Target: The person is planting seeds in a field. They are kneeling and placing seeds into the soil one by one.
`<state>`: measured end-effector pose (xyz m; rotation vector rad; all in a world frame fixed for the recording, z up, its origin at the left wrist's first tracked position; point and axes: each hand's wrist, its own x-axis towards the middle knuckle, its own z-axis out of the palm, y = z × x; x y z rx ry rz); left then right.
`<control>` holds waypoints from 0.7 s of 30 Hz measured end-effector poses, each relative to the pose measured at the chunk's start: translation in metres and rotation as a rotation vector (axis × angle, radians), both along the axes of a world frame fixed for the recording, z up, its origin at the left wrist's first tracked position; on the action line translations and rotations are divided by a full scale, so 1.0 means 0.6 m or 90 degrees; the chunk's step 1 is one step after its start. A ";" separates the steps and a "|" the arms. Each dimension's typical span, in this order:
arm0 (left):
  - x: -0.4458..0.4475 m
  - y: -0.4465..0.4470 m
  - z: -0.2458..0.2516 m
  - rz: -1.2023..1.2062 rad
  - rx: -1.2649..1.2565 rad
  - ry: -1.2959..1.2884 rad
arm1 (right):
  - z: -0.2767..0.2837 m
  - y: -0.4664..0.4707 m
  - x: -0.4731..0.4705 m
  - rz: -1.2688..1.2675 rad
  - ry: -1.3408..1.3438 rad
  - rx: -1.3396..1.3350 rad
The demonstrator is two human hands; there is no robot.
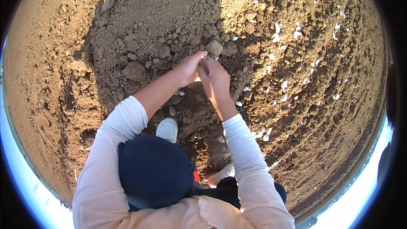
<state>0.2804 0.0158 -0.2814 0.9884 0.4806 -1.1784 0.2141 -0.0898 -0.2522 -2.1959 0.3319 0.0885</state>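
My left hand (pixel 190 69) and my right hand (pixel 217 78) meet over loose brown soil, their fingertips together. The fingers hide whatever may lie between them. Just beyond the fingertips rests a rounded clod of earth (pixel 214 47). A small white piece, apparently a garlic clove (pixel 234 38), lies past the clod. Near my right wrist are two more pale cloves, one beside the wrist (pixel 238 103) and one a little farther out (pixel 246 88). Another clove (pixel 182 93) sits in the shaded soil below my left hand.
Many white cloves (pixel 283 98) are scattered in rows over the furrowed soil (pixel 330 117) to the right. A large clod (pixel 134 71) lies left of my hands. My white shoe (pixel 167 128) and a second shoe (pixel 222 175) stand on the ground. A dark-clothed knee (pixel 155 171) is raised in front.
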 end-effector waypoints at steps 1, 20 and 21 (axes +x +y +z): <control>-0.005 -0.005 0.009 -0.006 0.017 -0.012 | 0.006 -0.005 -0.007 -0.052 -0.015 0.060; 0.040 -0.067 0.073 -0.291 0.135 -0.272 | 0.032 -0.133 -0.021 -0.264 0.193 0.551; 0.057 -0.074 0.071 -0.294 0.127 -0.287 | 0.030 -0.149 -0.010 -0.277 0.170 0.530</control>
